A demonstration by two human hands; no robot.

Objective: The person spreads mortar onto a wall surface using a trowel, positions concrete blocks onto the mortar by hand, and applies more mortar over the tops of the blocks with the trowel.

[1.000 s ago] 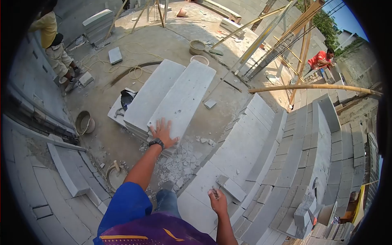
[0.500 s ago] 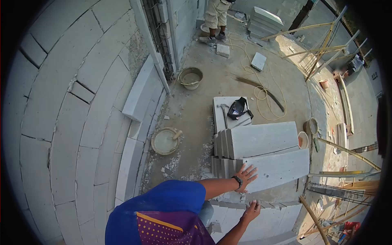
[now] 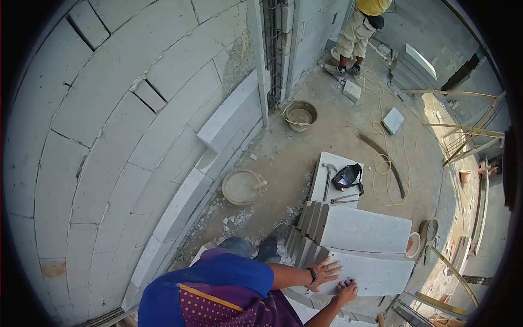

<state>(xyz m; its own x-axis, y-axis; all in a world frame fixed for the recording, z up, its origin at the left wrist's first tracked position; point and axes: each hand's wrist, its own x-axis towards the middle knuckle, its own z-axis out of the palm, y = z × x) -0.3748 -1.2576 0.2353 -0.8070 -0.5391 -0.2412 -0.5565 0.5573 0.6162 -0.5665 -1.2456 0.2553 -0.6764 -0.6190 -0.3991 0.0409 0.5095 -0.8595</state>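
My left hand, with a dark watch at its wrist, lies flat with fingers spread on the near end of a pale grey concrete block. Close beside it, my right hand is closed, its fingertips bent down at the block's lower edge; what they pinch, if anything, I cannot make out. Another block lies alongside, on top of a stack of similar ones. Beyond the stack, a hammer and a black pouch rest on a lower block.
A round basin with a handled tool and a bucket stand on the floor near the block wall. A yellow hose curls across the floor. Another person stands at the back. Bamboo poles are at the right.
My right hand has moved up from beside the stack onto the block's edge, close to my left hand. The left stays on the block. The view has shifted, so the scene sits lower and further right.
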